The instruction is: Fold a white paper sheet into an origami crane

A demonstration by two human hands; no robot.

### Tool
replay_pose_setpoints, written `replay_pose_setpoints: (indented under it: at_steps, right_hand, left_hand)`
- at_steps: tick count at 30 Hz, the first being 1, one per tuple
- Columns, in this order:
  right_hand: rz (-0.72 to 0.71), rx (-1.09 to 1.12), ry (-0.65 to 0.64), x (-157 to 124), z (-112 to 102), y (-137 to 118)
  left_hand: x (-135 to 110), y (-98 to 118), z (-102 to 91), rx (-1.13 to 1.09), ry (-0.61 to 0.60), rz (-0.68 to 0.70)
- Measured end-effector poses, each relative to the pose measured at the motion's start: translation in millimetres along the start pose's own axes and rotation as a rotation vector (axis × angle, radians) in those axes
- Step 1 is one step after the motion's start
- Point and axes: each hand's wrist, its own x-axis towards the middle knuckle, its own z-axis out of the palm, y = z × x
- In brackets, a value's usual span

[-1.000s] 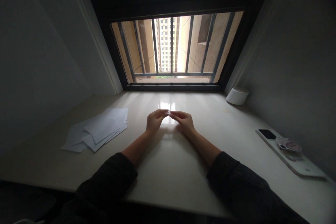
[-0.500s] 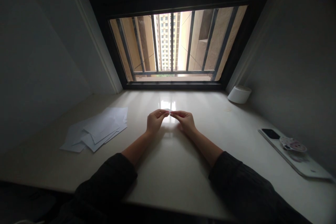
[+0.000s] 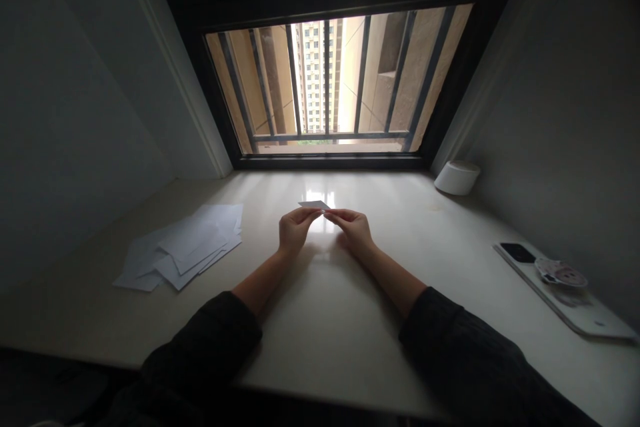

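Pinching a small white paper piece between your nearly closed left hand and right hand, you now show more of it above your fingertips, mid-way along the pale countertop.

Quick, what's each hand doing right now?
Left hand: closed, pinching a small piece of white paper.
Right hand: closed, pinching the same piece.

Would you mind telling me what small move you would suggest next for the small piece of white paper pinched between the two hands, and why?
I would probably lower the small piece of white paper onto the pale countertop. The left hand and right hand seem to pinch it only at its near edge, so its far part juts out unsupported, and the countertop lies directly beneath.
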Motion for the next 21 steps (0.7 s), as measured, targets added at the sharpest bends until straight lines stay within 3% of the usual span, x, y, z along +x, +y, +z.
replay_pose_setpoints:
  at_steps: [13, 21]
  right_hand:
    - [0.044, 0.011, 0.017, -0.2, -0.5, 0.2]
    - [-0.004, -0.039, 0.005, 0.3, -1.7, 2.7]
  left_hand:
    - [1.9, 0.2, -3.0, 0.014, -0.024, 0.001]
    - [5.3, -4.6, -3.8, -0.057, -0.024, -0.044]
